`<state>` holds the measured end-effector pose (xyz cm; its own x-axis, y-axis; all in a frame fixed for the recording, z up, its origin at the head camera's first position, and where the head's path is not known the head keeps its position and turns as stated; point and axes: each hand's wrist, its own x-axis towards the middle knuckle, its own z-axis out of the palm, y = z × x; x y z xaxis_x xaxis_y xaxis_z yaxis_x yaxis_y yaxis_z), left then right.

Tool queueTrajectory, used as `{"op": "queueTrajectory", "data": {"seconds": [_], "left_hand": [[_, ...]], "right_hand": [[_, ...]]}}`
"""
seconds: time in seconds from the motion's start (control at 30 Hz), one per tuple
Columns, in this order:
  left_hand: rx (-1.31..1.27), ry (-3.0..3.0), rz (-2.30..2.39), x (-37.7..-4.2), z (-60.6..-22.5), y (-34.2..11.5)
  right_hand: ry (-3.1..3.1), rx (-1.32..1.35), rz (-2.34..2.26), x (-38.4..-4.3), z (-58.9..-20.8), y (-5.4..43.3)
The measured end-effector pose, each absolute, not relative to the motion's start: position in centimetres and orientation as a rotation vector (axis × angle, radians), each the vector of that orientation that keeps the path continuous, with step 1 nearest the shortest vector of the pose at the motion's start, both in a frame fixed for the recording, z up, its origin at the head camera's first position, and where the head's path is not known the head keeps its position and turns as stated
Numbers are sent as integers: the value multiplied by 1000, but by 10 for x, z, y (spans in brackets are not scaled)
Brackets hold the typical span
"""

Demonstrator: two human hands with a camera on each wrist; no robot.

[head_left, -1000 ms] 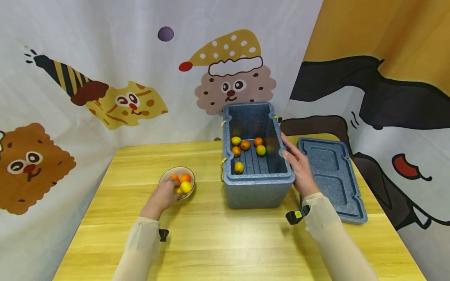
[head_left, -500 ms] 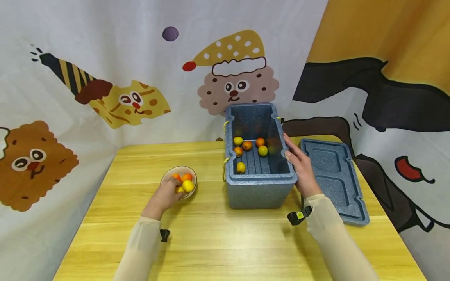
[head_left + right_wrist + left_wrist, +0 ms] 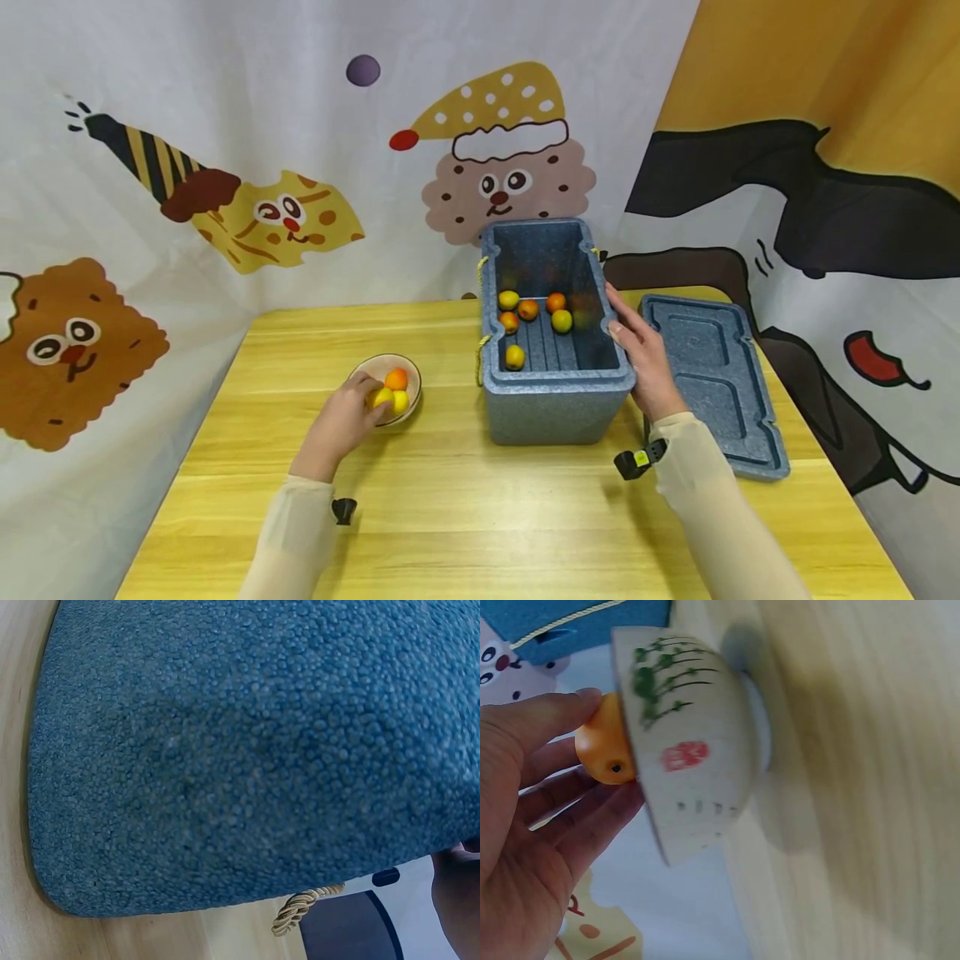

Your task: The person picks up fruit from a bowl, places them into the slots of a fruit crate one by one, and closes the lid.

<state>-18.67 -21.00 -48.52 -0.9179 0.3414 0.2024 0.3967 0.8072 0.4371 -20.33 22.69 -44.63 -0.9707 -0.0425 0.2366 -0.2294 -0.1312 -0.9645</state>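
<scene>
Here, the left hand [image 3: 341, 423] pinches 1 fruit [image 3: 383, 397], a bowl [image 3: 705, 776] just beside it; the right hand [image 3: 648, 367] holds the box [image 3: 551, 415].

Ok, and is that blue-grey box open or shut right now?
Open. The lid lies on the table beside the blue-grey box, and fruits show inside, uncovered.

Table [image 3: 480, 525], left to right: bowl [image 3: 381, 366], box [image 3: 551, 417], lid [image 3: 703, 343].
Fruit [image 3: 562, 321] in bowl and box; curtain [image 3: 292, 92] behind far edge.
</scene>
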Motion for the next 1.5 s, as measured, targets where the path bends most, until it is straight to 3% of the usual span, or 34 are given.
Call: {"op": "queueTrajectory", "data": {"seconds": [0.7, 1.5], "left_hand": [[-650, -2695, -822, -197, -452, -194], [-563, -2440, -1108, -245, -393, -135]], "right_hand": [[-1970, 327, 2250, -203, -445, 227], [-1982, 297, 2266, -203, -445, 226]]}}
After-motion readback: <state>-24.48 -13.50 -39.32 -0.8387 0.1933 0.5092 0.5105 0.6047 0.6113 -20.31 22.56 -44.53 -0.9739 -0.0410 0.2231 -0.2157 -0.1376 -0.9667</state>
